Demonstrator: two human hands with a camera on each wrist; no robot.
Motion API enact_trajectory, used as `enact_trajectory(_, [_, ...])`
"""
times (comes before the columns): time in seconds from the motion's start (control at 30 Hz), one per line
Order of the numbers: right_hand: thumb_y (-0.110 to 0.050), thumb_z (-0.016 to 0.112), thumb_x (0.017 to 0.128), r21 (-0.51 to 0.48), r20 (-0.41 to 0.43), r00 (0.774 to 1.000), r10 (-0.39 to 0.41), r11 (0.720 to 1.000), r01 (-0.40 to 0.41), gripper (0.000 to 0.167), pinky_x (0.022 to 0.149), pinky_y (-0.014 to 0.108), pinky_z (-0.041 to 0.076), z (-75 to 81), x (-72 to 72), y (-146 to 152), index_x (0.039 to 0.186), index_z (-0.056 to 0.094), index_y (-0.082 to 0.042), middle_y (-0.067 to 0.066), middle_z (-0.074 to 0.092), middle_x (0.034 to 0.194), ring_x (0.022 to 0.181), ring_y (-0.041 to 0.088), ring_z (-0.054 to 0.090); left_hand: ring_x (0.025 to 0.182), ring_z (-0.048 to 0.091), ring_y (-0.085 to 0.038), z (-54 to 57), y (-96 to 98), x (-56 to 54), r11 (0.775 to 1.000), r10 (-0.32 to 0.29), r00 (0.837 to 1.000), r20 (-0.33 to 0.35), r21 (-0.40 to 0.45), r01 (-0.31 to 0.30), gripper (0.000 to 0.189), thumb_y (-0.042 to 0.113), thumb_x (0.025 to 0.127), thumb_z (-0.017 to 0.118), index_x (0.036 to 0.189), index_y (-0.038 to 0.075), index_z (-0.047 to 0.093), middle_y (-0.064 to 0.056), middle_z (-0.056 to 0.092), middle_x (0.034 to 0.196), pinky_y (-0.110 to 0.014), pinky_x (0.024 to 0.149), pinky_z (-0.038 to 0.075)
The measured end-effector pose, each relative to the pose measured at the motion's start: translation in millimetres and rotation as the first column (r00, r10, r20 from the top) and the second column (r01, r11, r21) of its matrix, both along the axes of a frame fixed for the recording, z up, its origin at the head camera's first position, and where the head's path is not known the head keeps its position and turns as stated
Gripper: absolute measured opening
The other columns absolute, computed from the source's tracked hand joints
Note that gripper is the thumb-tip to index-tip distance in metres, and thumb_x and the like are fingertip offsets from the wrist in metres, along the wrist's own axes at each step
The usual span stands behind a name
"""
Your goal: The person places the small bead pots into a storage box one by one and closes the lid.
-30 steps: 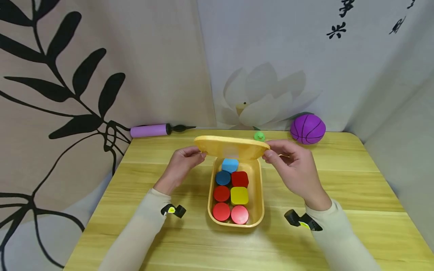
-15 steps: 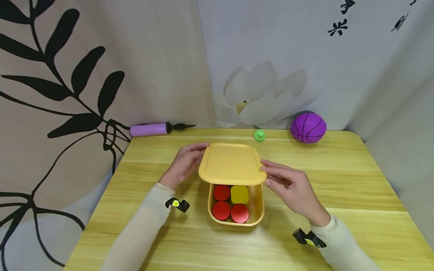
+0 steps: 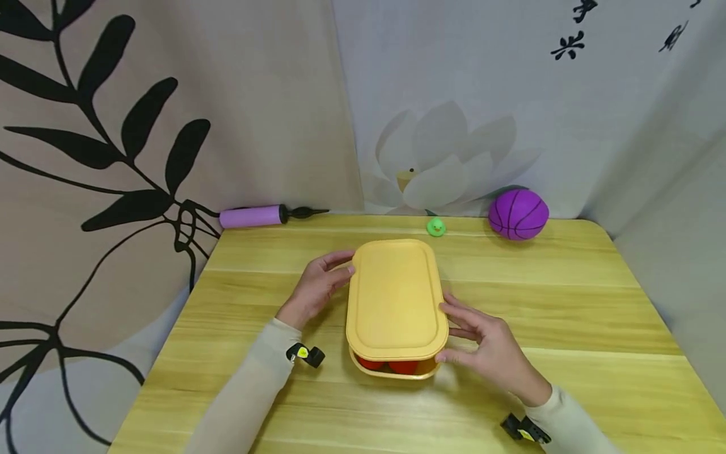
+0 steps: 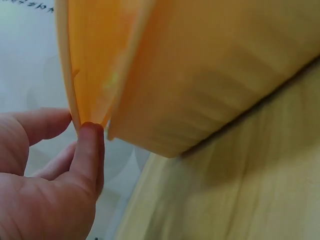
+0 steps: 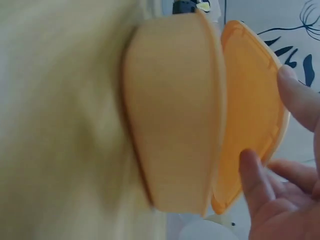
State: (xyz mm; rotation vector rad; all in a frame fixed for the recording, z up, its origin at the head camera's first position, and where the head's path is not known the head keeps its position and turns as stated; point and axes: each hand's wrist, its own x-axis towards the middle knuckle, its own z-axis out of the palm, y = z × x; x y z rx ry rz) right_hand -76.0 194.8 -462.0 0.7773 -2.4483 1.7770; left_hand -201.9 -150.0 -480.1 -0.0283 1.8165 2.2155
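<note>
A yellow lid (image 3: 396, 299) lies over a yellow box (image 3: 391, 373), tilted, with a gap along the near edge. Red round pieces (image 3: 404, 367) show through that gap; the rest of the contents are hidden. My left hand (image 3: 319, 287) pinches the lid's far left corner between thumb and fingers, as the left wrist view also shows. On the other side, my right hand (image 3: 490, 350) holds the lid's right edge. In the right wrist view, its thumb and fingers sit on the lid's rim, apart from the box wall (image 5: 172, 115).
A purple ball (image 3: 518, 214) and a small green duck toy (image 3: 436, 227) stand at the back of the wooden table (image 3: 567, 302). A purple hand pump (image 3: 252, 216) lies at the back left edge. Printed cloth hangs behind.
The lid has swung from nearly upright at the box's far end down over the box, covering most of the pieces. My right hand came nearer and lower with it; the left shifted slightly right.
</note>
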Motion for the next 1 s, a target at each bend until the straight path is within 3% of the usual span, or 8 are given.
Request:
enact_trajectory(0.13, [-0.023, 0.097, 0.073, 0.133, -0.046, 0.997, -0.070, 0.988, 0.075, 0.090, 0.097, 0.029, 0.059, -10.1, 8.5, -1, 0.150, 0.056, -0.001, 0.021, 0.052, 0.157, 0.127, 0.021, 0.068, 0.114, 0.066, -0.011, -3.4, 4.9, 4.2, 0.994, 0.003, 0.999, -0.043, -0.112, -0.007, 0.047, 0.005, 0.099, 0.070, 0.145, -0.001, 0.060, -0.020, 0.059, 0.148, -0.022, 0.095, 0.057])
enact_trajectory(0.27, [-0.037, 0.098, 0.069, 0.284, -0.181, 0.976, -0.119, 0.944, 0.167, 0.097, 0.103, 0.021, 0.052, -20.4, 18.7, -6, 0.149, 0.058, -0.001, 0.018, 0.058, 0.153, 0.124, 0.031, 0.070, 0.113, 0.065, -0.014, -4.3, 8.3, 8.2, 0.980, 0.020, 0.997, -0.071, -0.197, -0.034, 0.045, 0.007, 0.097, 0.075, 0.141, 0.003, 0.066, -0.019, 0.066, 0.138, -0.021, 0.092, 0.058])
enact_trajectory(0.37, [-0.036, 0.099, 0.069, 0.291, -0.228, 0.968, -0.108, 0.941, 0.173, 0.096, 0.099, 0.023, 0.056, -25.7, 23.7, -9, 0.148, 0.058, 0.003, 0.020, 0.057, 0.153, 0.120, 0.031, 0.072, 0.114, 0.066, -0.017, -5.2, 10.5, 11.0, 0.976, 0.028, 0.997, -0.073, -0.214, -0.044, 0.045, 0.007, 0.096, 0.076, 0.140, 0.004, 0.067, -0.020, 0.067, 0.137, -0.022, 0.090, 0.059])
enact_trajectory(0.57, [-0.031, 0.099, 0.074, 0.218, -0.149, 0.984, -0.094, 0.968, 0.126, 0.092, 0.087, 0.038, 0.064, -28.7, 29.1, -10, 0.149, 0.057, 0.003, 0.018, 0.053, 0.157, 0.123, 0.032, 0.069, 0.120, 0.067, -0.023, -8.9, 12.1, 16.4, 0.977, 0.013, 0.998, -0.057, -0.213, -0.025, 0.045, 0.006, 0.096, 0.076, 0.140, 0.006, 0.067, -0.020, 0.066, 0.139, -0.026, 0.089, 0.061])
enact_trajectory(0.77, [-0.037, 0.096, 0.078, 0.212, -0.071, 0.993, -0.095, 0.971, 0.108, 0.085, 0.087, 0.036, 0.064, -29.8, 26.5, -10, 0.144, 0.061, 0.001, 0.014, 0.049, 0.157, 0.125, 0.032, 0.067, 0.119, 0.067, -0.022, -10.6, 12.2, 21.2, 0.971, 0.008, 0.997, -0.075, -0.236, -0.025, 0.045, 0.008, 0.095, 0.078, 0.139, 0.008, 0.068, -0.017, 0.067, 0.138, -0.026, 0.090, 0.061])
enact_trajectory(1.0, [-0.046, 0.094, 0.077, 0.242, 0.021, 0.998, -0.061, 0.969, 0.055, 0.081, 0.089, 0.035, 0.063, -26.9, 19.2, -10, 0.137, 0.064, 0.000, 0.018, 0.035, 0.170, 0.138, 0.040, 0.058, 0.108, 0.071, -0.018, -14.6, 11.2, 24.9, 0.959, -0.001, 0.995, -0.100, -0.281, -0.027, 0.044, 0.012, 0.097, 0.077, 0.140, 0.009, 0.068, -0.016, 0.067, 0.138, -0.026, 0.085, 0.060])
